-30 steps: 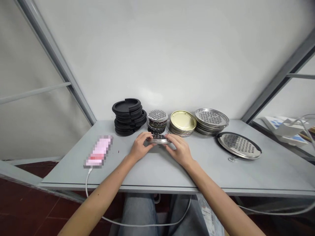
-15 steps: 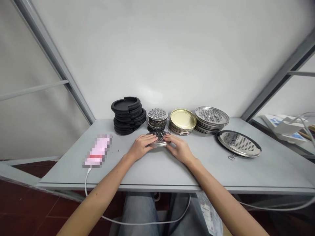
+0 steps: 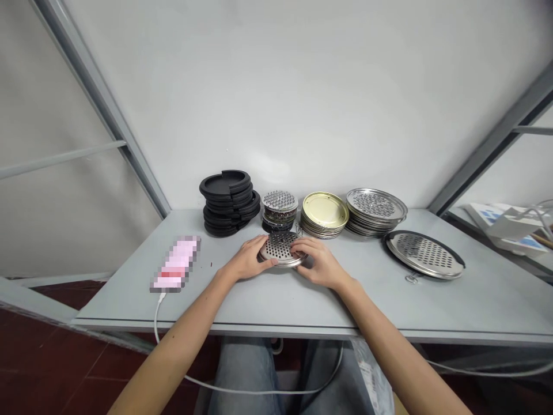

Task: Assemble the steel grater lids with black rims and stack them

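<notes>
A round metal grater disc (image 3: 279,246) with rows of holes is between my two hands, low over the table or resting on it; I cannot tell which. My left hand (image 3: 247,259) grips its left rim, with the thumb along the near edge. On the right side, my right hand (image 3: 320,262) has curled fingers on the top of the disc and the thumb at its lower edge. Just behind it stands a stack of small grater plates (image 3: 280,208). A small wire piece (image 3: 298,229) shows beside that stack, partly hidden.
Black ring-shaped holders (image 3: 227,202) are stacked at back left. Gold-coloured lids (image 3: 325,213) and larger grater plates (image 3: 375,208) stand at back right. A black-edged grater (image 3: 425,253) lies on the right, by a wire loop (image 3: 411,279). A phone (image 3: 177,262) with a white cable lies left.
The grater disc has come slightly nearer, showing more of its holed face. My left fingers have moved from its top to the rim; my right fingers have curled more.
</notes>
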Demonstrator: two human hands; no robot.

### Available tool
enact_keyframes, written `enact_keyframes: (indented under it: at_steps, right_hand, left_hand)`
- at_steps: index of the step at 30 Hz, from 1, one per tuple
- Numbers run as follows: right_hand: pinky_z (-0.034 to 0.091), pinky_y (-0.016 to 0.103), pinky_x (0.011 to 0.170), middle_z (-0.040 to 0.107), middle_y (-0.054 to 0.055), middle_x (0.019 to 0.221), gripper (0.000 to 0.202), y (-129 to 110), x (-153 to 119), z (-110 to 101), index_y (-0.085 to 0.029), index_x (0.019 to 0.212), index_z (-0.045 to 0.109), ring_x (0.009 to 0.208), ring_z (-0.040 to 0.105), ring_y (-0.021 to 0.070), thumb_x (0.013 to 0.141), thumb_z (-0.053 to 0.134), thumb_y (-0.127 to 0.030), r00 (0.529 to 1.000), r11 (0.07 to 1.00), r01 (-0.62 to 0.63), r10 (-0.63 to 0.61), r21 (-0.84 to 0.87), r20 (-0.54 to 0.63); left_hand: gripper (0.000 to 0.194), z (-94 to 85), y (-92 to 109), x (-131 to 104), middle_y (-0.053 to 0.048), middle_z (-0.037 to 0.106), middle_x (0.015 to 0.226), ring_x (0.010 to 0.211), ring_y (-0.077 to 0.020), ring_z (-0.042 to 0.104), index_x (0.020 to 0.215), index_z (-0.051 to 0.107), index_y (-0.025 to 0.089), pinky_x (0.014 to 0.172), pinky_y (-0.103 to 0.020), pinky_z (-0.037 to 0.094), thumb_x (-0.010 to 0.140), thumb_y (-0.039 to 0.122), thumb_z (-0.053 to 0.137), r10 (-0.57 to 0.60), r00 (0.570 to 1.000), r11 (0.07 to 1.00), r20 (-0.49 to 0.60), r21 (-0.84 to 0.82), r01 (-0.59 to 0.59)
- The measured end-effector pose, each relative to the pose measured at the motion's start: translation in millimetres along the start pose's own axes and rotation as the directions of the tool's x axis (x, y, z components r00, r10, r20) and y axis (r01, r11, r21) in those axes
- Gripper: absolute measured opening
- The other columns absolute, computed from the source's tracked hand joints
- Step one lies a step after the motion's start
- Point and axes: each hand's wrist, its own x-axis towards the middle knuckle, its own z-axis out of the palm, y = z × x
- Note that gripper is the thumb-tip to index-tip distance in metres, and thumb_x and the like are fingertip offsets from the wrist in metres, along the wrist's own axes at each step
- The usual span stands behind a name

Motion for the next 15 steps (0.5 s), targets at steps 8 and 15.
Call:
enact_keyframes:
  at_steps: [8, 15]
  right_hand:
    - [0.04, 0.048, 0.107, 0.064, 0.011, 0.127, 0.053, 1.5, -2.8, -0.5, -0.019, 0.12, 0.063, 0.125, 0.053, 0.0304, 0.067, 0.065, -0.016, 0.987, 0.998, -0.063, 0.061, 0.01, 0.145]
    - [0.042, 0.05, 0.106, 0.061, 0.015, 0.13, 0.047, -5.7, 0.7, -4.3, -0.017, 0.12, 0.066, 0.124, 0.054, 0.0317, 0.078, 0.068, -0.039, 0.975, 0.998, -0.058, 0.048, 0.04, 0.216]
  left_hand:
    - [0.089, 0.6, -0.6, -2.7, -0.019, 0.036, 0.152, 0.14, -0.0341, 0.035, 0.147, 0.034, 0.012, 0.116, -0.05, 0.029, 0.08, 0.063, 0.062, -0.113, 0.99, 0.992, 0.08, 0.061, 0.108]
    - [0.102, -1.3, -2.4, -3.0, -0.018, 0.028, 0.156, 0.143, -0.0341, 0.029, 0.151, 0.027, 0.013, 0.117, -0.048, 0.027, 0.074, 0.069, 0.064, -0.155, 0.979, 0.985, 0.135, 0.092, 0.143]
